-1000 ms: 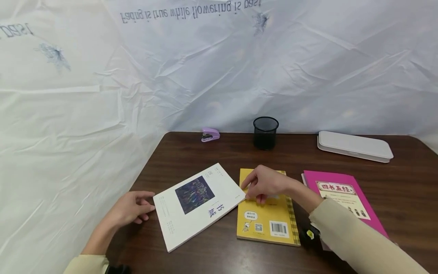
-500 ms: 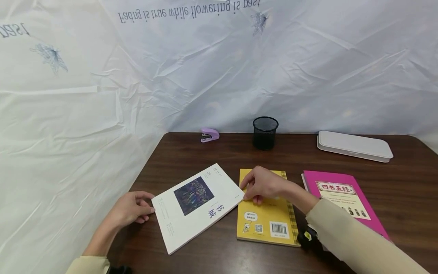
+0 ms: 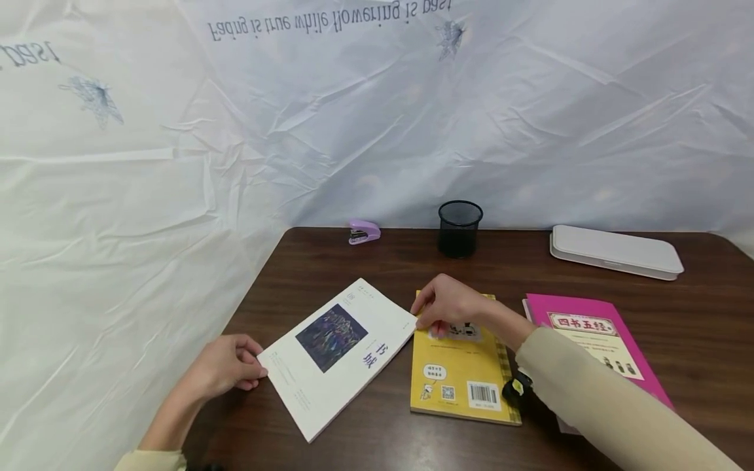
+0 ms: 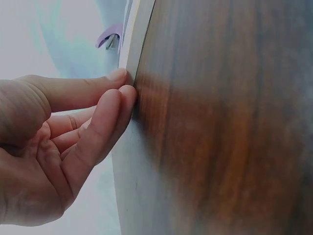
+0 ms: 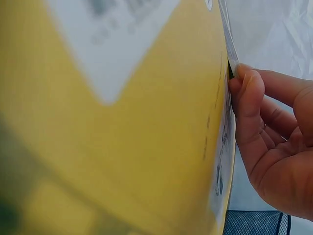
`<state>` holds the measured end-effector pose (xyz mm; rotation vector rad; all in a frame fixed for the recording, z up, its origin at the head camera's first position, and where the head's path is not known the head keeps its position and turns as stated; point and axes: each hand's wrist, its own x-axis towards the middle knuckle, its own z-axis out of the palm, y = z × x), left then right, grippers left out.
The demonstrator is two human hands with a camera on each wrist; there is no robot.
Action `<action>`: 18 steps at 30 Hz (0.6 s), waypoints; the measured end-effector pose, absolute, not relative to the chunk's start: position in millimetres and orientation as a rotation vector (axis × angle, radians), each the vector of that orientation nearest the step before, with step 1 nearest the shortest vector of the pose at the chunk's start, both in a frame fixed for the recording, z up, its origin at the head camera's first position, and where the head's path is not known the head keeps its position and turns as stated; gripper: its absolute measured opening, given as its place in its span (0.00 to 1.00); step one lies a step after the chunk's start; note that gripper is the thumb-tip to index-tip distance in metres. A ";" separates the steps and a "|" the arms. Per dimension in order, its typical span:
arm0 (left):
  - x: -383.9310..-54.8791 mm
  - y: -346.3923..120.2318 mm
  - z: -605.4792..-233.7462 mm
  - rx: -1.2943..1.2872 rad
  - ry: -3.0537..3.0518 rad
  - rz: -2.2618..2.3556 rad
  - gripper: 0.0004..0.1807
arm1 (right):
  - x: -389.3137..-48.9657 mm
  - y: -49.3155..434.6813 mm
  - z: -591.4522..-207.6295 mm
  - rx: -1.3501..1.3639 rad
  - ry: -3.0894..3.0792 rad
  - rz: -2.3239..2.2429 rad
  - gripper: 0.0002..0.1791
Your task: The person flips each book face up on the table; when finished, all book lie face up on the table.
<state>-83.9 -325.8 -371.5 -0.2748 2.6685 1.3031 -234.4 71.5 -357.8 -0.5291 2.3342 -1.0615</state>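
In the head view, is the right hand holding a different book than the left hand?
No, the left hand and the right hand both pinch the white book, at opposite corners.

wht bk [image 3: 338, 360] "书城", pink bk [image 3: 595, 333] "四书五经", cloth [image 3: 377, 111] "flowering is past" (flipped)

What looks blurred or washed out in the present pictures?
Head view: mostly sharp, but the smallest print on the white book is unreadable; left wrist view: the table looks soft, the white cloth washed out; right wrist view: the yellow book is blurred towards the camera, the right hand's fingers clearer.
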 end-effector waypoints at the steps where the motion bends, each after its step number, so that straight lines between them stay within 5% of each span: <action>1: -82.7 -325.4 -371.1 -0.276 2.668 1.302 0.16 | -235.7 70.8 -358.0 -0.533 2.338 -1.060 0.10; 18: -67.2 -322.9 -372.2 -0.314 2.707 1.215 0.14 | -260.3 50.5 -360.3 -0.572 2.479 -0.977 0.05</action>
